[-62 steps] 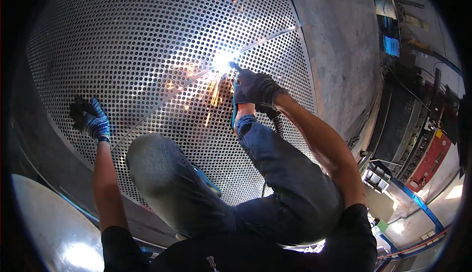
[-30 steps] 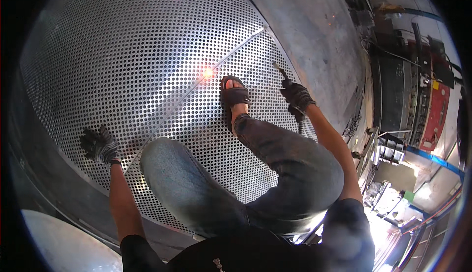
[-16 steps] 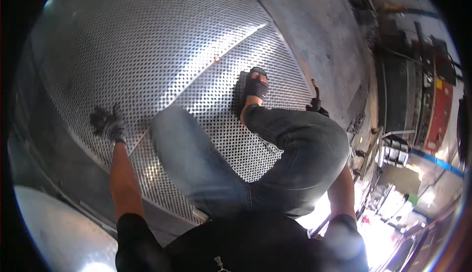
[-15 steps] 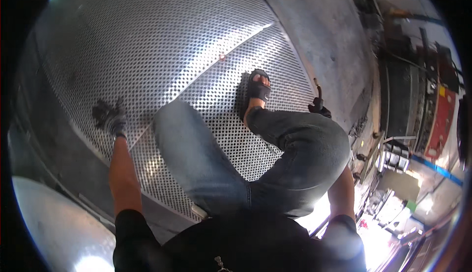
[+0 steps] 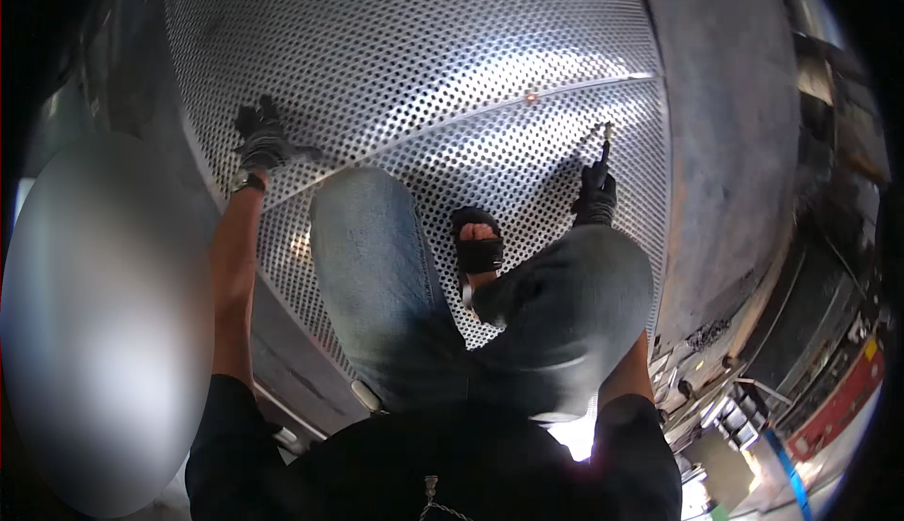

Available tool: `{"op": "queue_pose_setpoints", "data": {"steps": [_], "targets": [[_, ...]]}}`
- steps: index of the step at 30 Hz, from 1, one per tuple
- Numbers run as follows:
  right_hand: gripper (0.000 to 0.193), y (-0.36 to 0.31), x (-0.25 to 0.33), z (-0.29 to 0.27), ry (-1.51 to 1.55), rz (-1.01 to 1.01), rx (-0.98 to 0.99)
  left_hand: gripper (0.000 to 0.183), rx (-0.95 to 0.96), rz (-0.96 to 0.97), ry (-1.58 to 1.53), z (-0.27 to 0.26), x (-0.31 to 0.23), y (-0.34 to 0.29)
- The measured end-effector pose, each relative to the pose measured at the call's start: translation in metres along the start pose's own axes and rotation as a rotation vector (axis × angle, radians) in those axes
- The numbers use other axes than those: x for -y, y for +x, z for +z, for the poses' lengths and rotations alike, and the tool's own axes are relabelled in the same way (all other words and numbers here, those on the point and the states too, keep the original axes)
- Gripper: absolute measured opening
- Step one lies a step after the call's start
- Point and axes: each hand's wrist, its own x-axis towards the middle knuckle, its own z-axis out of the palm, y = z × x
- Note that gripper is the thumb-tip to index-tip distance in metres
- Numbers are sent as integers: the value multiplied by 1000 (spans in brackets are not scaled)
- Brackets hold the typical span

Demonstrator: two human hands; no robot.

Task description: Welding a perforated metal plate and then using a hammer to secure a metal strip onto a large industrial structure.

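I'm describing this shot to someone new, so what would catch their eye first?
The big shiny metal sheet full of holes, filling the upper middle. The person sits on it in jeans, a sandalled foot at centre, the gloved left hand flat on the sheet, and the gloved right hand gripping a thin rod at right.

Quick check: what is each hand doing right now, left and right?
Left hand: gloved, open, fingers spread flat against the perforated metal sheet.
Right hand: gloved, closed around a thin rod-like tool pointing up at the sheet.

two gloved hands (image 5: 264,140), one perforated metal sheet (image 5: 424,60), one sandal (image 5: 478,248)
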Motion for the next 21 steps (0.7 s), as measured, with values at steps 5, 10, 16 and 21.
{"op": "queue_pose_setpoints", "data": {"steps": [5,10,16,21], "targets": [[29,17,-27,26,-75,-153,40,170,219,-145,-43,-44,-56,-55],[36,4,24,53,884,6,-293,172,94,-87,-51,-18,-50,-43],[32,10,1,34,729,50,-230,167,121,-101,-48,-18,-65,-33],[29,36,-47,5,277,-40,-19,166,-48,20,-344,64,-25,-11]]}}
